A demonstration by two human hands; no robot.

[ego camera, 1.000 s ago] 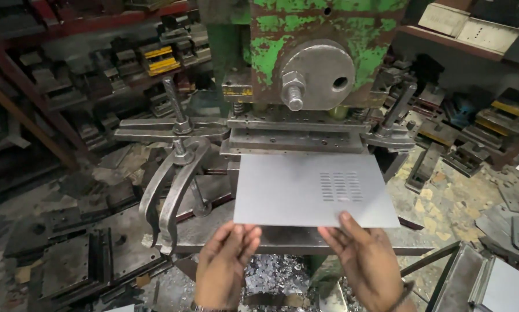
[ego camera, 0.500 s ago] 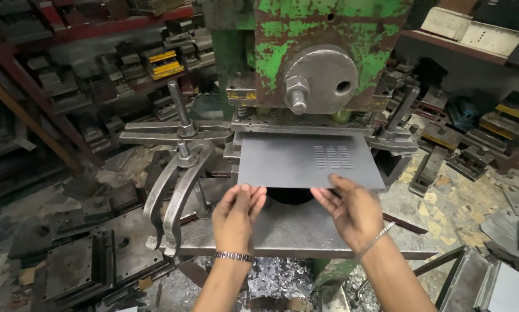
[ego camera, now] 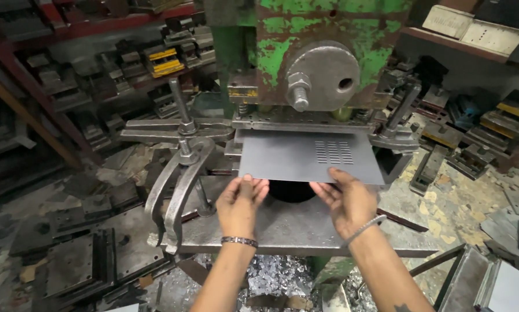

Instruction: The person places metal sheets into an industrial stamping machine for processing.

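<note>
A flat grey metal sheet [ego camera: 294, 159] with a block of punched slots lies level under the head of a green press [ego camera: 311, 52]. Its far edge is in under the die. My left hand [ego camera: 240, 203] grips the sheet's near left edge with its fingertips. My right hand [ego camera: 347, 199] grips the near right edge. Below the sheet a dark round hole [ego camera: 290, 192] opens in the steel press bed [ego camera: 271, 228].
A curved steel clamp arm [ego camera: 175, 182] stands on the bed to the left. Shelves of dies and metal blocks [ego camera: 149, 60] fill the back left. Metal scrap [ego camera: 268, 280] lies below the bed. More sheets [ego camera: 511, 286] sit at lower right.
The sheet has gone forward, further in under the press head, and my hands have followed it away from me.
</note>
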